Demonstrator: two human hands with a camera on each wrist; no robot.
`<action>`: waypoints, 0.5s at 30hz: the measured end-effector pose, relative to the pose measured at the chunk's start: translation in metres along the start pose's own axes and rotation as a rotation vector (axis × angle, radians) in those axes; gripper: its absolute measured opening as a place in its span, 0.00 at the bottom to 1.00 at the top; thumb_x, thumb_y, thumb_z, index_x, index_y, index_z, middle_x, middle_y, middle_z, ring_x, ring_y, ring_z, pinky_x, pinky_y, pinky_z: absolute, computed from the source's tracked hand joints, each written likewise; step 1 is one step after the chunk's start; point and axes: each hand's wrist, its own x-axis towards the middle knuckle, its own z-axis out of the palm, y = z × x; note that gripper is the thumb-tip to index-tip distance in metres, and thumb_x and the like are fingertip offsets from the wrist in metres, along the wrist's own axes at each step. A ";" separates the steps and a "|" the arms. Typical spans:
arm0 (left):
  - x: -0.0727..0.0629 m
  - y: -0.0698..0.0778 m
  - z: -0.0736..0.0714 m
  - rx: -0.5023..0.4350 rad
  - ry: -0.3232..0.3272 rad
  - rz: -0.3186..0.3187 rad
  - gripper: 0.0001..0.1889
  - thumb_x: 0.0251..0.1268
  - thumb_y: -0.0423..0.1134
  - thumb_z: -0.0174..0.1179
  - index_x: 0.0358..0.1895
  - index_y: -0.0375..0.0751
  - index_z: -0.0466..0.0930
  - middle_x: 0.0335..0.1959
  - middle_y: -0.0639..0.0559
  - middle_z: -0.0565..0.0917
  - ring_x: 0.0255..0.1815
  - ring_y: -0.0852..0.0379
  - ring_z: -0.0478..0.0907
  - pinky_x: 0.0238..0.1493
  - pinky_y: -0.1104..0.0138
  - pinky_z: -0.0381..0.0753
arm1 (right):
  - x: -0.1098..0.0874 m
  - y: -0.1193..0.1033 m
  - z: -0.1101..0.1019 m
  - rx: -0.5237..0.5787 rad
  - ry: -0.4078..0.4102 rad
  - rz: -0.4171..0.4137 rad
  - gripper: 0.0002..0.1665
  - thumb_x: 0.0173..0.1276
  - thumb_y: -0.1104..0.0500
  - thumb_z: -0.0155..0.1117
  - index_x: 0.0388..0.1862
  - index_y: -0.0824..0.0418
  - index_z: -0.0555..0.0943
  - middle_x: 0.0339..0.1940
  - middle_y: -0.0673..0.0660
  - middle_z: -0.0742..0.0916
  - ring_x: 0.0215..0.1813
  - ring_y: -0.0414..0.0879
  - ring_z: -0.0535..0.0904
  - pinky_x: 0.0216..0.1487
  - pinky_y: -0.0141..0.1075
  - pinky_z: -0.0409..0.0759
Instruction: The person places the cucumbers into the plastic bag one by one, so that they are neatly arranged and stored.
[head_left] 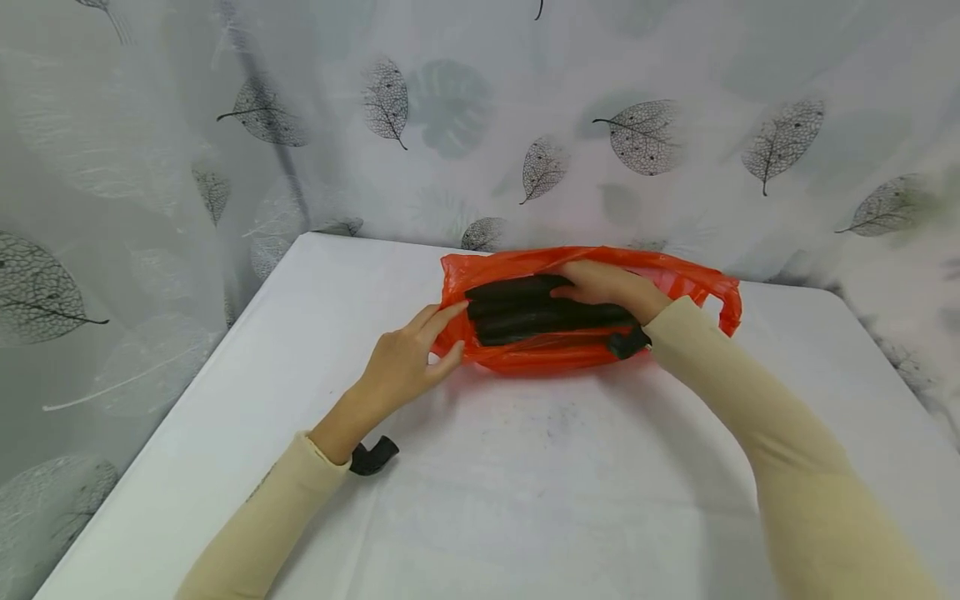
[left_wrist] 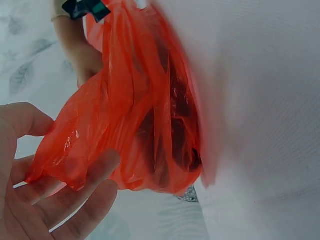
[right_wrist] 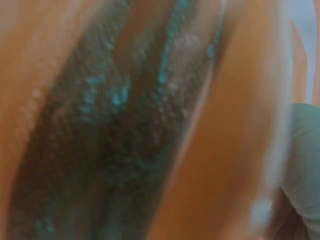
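Note:
A red plastic bag [head_left: 525, 362] lies with its mouth up at the table's back edge. Several long dark green cucumbers [head_left: 517, 321] fill it side by side, their bumpy skin close up in the right wrist view. My left hand [head_left: 401, 354] holds the bag's left end, thumb and fingers spread on it; in the left wrist view a loose corner hangs between the fingers [left_wrist: 80, 210]. Reaching in from the right, my right hand [head_left: 600, 282] grips the rearmost cucumber, thumb on its near side. The other right fingers are hidden behind it.
The white table [head_left: 525, 500] stretches in front of the bag. Behind it hangs a pale curtain [head_left: 495, 100] printed with leaves. A black wrist camera [head_left: 375, 456] sits beside the left cuff, another [head_left: 628, 342] by the right cuff, overlapping the bag's near side.

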 end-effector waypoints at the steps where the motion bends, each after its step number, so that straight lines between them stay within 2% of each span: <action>1: -0.001 0.000 -0.001 0.000 0.004 -0.002 0.25 0.62 0.39 0.62 0.64 0.40 0.73 0.52 0.43 0.80 0.11 0.63 0.56 0.13 0.72 0.60 | 0.002 0.000 0.000 -0.011 0.001 -0.004 0.23 0.68 0.68 0.61 0.61 0.73 0.74 0.54 0.67 0.82 0.54 0.58 0.78 0.61 0.53 0.72; 7: -0.001 -0.002 -0.002 0.009 0.023 0.019 0.25 0.63 0.39 0.62 0.64 0.40 0.74 0.51 0.43 0.81 0.12 0.63 0.57 0.14 0.72 0.62 | 0.010 0.007 -0.003 -0.045 0.004 0.004 0.23 0.68 0.69 0.60 0.61 0.73 0.72 0.56 0.70 0.80 0.59 0.63 0.75 0.63 0.55 0.69; 15: -0.001 -0.001 -0.001 0.014 0.039 0.038 0.25 0.62 0.39 0.62 0.63 0.39 0.74 0.50 0.43 0.81 0.13 0.63 0.58 0.13 0.73 0.60 | 0.015 0.014 -0.004 -0.022 -0.048 0.085 0.22 0.70 0.67 0.57 0.61 0.73 0.71 0.54 0.69 0.79 0.57 0.61 0.74 0.64 0.54 0.68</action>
